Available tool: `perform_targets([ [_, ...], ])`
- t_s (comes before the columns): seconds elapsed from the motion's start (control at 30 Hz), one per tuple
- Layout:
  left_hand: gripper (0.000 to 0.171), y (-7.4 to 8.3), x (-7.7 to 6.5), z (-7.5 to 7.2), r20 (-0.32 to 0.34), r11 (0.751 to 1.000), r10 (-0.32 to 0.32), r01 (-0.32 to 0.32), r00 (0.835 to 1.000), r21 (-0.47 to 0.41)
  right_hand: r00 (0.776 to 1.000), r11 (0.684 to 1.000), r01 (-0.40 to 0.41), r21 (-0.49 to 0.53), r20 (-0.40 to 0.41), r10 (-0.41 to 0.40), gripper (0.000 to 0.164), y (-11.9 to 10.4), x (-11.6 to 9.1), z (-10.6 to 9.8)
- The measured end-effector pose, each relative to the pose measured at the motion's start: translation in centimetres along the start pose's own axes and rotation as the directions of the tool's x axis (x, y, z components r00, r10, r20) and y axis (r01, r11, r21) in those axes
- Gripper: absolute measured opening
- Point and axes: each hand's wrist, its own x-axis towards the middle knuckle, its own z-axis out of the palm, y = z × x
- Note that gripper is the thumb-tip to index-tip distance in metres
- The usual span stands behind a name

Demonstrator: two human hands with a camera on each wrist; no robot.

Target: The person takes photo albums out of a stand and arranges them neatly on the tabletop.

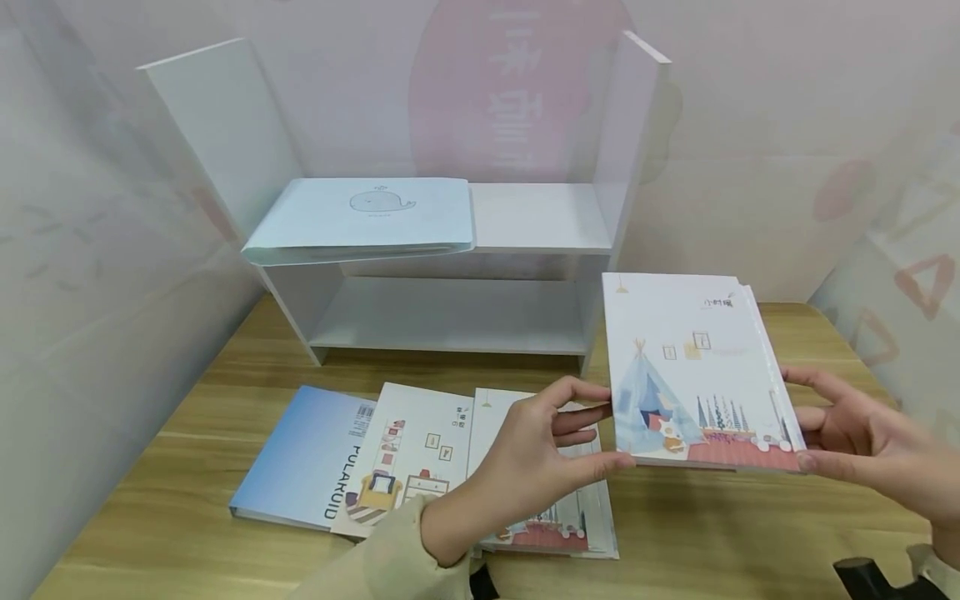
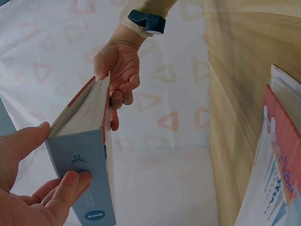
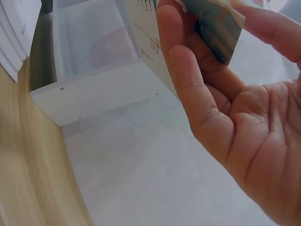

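Observation:
A white hardcover book (image 1: pixel 690 358) with a blue tent drawing on its cover is held up over the right part of the table. My left hand (image 1: pixel 536 437) grips its left side, thumb and fingers on either side of the pale blue spine (image 2: pixel 82 176) in the left wrist view. On the opposite edge, my right hand (image 1: pixel 870 442) pinches the covers between thumb and fingers. Its pages fan slightly apart at the bottom. Below my left forearm lie a similar tent-cover book (image 1: pixel 540 537), a white book with furniture drawings (image 1: pixel 427 442) and a blue book (image 1: pixel 300 458).
Behind the books stands a white two-level desk shelf (image 1: pixel 450 312) with tall side panels. A pale blue whale-print folder (image 1: pixel 360 221) lies flat on its upper board, overhanging the front edge slightly. A wooden table (image 1: pixel 165 483) carries everything, with printed cloth walls around it.

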Motion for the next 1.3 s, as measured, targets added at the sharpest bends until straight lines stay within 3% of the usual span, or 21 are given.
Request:
perform_targets([
  [0.37,0.042,-1.3,-0.4,0.8,0.038,0.995,-0.089,0.091,0.995,-0.047,0.996,0.997,-0.065,0.042,0.063,0.062,0.080,1.2,-1.0,-0.2],
  [0.7,0.040,-2.2,-0.7,1.5,0.070,0.986,-0.156,0.160,0.985,-0.055,0.976,0.976,-0.208,0.064,0.074,0.203,0.075,1.9,-2.1,-0.7],
  [1.07,0.039,-3.3,-0.8,1.6,0.097,0.974,-0.211,0.217,0.973,-0.059,0.972,0.972,-0.228,0.062,0.075,0.224,0.071,3.6,-2.2,-0.8],
  [1.3,0.036,-4.3,-1.1,2.0,0.116,0.966,-0.255,0.259,0.960,-0.017,0.957,0.958,-0.287,0.023,0.057,0.286,0.067,3.9,-2.5,-0.6],
])
